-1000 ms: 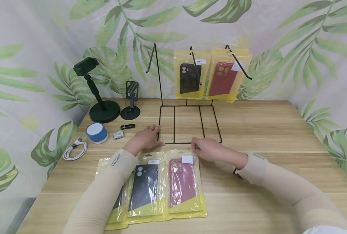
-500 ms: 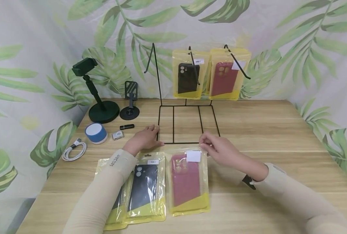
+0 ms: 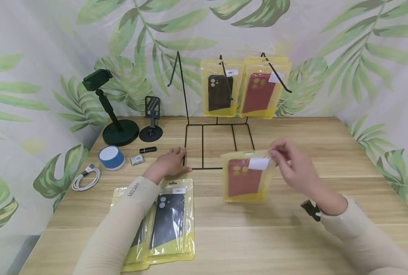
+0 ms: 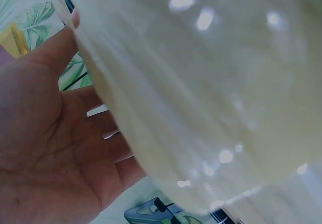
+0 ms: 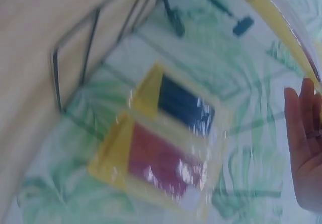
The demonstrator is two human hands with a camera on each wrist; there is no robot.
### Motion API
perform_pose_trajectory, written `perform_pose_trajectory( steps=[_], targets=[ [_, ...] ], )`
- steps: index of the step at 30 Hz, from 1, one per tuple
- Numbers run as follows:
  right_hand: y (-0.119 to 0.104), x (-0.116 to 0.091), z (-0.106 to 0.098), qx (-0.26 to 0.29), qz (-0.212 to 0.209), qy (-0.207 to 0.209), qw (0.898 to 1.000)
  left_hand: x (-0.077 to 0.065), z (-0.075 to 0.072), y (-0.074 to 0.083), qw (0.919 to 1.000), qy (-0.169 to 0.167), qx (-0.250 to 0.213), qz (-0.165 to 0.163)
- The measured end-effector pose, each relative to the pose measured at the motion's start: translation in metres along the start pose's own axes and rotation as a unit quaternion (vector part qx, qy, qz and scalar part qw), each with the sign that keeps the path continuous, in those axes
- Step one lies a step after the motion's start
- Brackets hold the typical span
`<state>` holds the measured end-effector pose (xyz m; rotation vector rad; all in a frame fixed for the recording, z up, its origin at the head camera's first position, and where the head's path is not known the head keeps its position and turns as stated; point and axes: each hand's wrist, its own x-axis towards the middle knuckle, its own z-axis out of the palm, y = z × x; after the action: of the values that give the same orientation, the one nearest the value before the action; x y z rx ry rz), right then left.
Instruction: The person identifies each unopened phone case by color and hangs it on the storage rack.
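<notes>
My right hand (image 3: 298, 172) pinches the upper right corner of a clear-and-yellow bag holding a red phone case (image 3: 243, 181), raised above the table. That hand also appears at the right edge of the right wrist view, beside the bag's edge (image 5: 282, 20). At the left side of the black wire display rack (image 3: 202, 147), my left hand (image 3: 167, 164) rests on the base, fingers extended. Two bagged phone cases with dark backs lie overlapping in front; the upper one (image 3: 167, 219) is partly beside my left sleeve. A bagged black case (image 3: 219, 95) and bagged red cases (image 3: 259, 93) hang on the hooks.
Left of the rack stand a dark green phone holder (image 3: 120, 131) and a small black folding stand (image 3: 151, 133). Nearby lie a black USB stick (image 3: 148, 149), a small silver player (image 3: 137, 159), a blue-and-white round speaker (image 3: 111, 157) and a coiled white cable (image 3: 86, 179).
My right hand has lifted the bagged red phone case off the table, up and to the right. My left hand stays at the rack's base.
</notes>
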<state>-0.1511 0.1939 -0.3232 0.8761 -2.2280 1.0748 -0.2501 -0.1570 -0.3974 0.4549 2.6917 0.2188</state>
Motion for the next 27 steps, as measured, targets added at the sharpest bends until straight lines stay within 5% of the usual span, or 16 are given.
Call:
perform_pose_trajectory(
  steps=[8, 12, 20, 27],
  targets=[
    [0.019, 0.031, -0.038, -0.033, 0.008, 0.155, 0.987, 0.001, 0.001, -0.001, 1.0000, 0.005, -0.006, 0.001],
    [0.030, 0.047, -0.050, -0.042, 0.036, 0.199, 0.978, 0.002, 0.002, -0.002, 1.0000, 0.008, -0.006, 0.001],
    [0.045, 0.063, -0.060, -0.088, 0.072, 0.217, 0.970, 0.002, 0.004, -0.003, 1.0000, 0.005, -0.005, 0.003],
    [0.053, 0.074, -0.060, -0.095, 0.090, 0.182, 0.975, 0.002, 0.003, -0.003, 0.9999, 0.011, -0.006, 0.005]
  ],
)
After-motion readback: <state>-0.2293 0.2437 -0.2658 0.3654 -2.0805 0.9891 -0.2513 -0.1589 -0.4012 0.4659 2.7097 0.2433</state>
